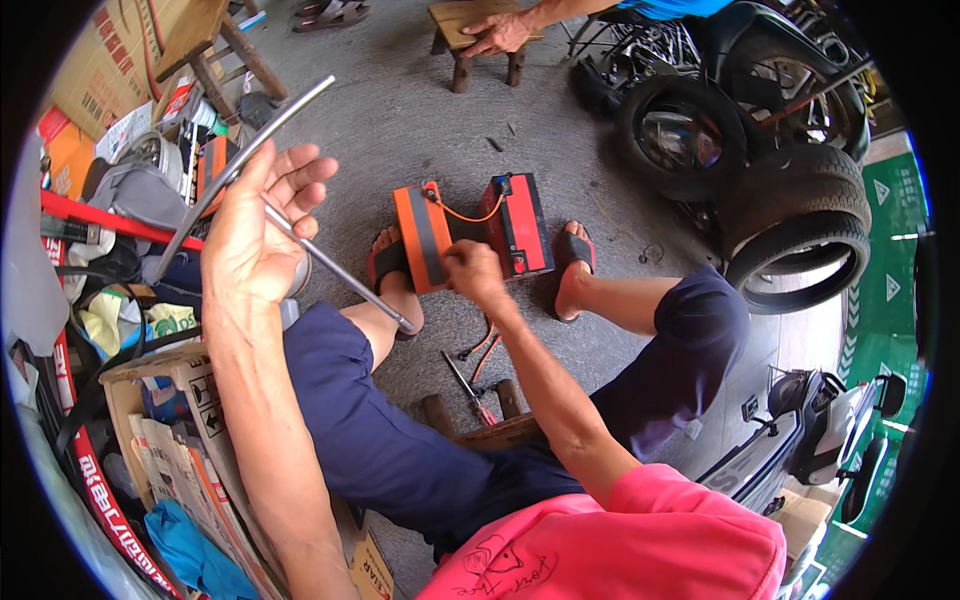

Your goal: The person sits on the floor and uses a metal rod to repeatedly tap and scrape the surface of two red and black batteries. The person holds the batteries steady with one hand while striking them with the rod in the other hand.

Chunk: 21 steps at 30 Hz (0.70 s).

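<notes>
My left hand [262, 225] is raised at the left, with a metal T-handle wrench [345, 280] lying between its thumb and palm; the other fingers are loosely curled. The long crossbar slants past the hand, and the shaft points down toward my foot. Between my feet stand an orange battery [410, 215] with a grey stripe and a red and black battery [515, 225]. An orange cable [465, 217] links their upper ends. My right hand [473, 272] is closed at the near right edge of the orange battery; whatever its fingers hold is hidden.
Behind my right forearm, a screwdriver [468, 387] and loose cable ends [487, 355] lie on the floor. Another person's hand [497, 35] rests on a wooden stool [460, 20] ahead. Tyres [795, 195] are stacked at right; boxes and newspapers [165, 450] crowd the left.
</notes>
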Each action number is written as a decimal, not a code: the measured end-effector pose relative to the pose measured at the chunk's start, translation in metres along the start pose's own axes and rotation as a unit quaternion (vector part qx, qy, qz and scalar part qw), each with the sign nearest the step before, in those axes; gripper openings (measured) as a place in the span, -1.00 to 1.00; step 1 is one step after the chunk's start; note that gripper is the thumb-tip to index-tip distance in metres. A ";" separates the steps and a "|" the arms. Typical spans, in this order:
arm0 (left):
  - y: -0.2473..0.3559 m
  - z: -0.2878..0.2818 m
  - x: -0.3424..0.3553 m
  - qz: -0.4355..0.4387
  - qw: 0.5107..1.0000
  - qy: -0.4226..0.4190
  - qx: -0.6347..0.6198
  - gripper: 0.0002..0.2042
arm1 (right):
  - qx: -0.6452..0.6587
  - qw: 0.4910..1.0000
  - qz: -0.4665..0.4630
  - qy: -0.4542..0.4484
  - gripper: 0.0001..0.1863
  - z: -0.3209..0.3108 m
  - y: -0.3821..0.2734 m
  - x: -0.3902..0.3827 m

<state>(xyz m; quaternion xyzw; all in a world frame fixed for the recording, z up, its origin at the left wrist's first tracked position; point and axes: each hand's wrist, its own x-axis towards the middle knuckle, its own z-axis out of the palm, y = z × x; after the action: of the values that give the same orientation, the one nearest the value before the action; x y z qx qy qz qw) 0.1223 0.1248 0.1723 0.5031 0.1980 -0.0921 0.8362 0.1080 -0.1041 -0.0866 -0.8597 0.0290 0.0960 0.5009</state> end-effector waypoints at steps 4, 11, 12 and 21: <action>0.004 -0.002 -0.004 0.004 1.000 -0.008 -0.011 -0.65 | 0.189 0.973 0.134 -0.014 -0.80 -0.030 0.006 -0.007; -0.003 0.010 -0.001 0.012 0.999 0.024 0.031 -0.65 | 0.161 0.981 0.077 -0.074 -0.81 -0.024 0.016 -0.014; -0.003 0.007 0.002 0.000 1.000 0.010 0.025 -0.66 | 0.130 0.988 0.044 -0.072 -0.82 -0.022 0.013 -0.010; 0.004 0.002 -0.003 -0.015 0.998 0.068 0.006 -0.63 | -0.098 0.991 0.087 -0.032 -0.77 -0.012 -0.009 -0.010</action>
<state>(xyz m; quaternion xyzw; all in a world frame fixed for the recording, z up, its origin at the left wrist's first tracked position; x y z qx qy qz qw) 0.1212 0.1251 0.1778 0.5104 0.2614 -0.0720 0.8161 0.1007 -0.1104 -0.0710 -0.8955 0.0777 0.1689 0.4043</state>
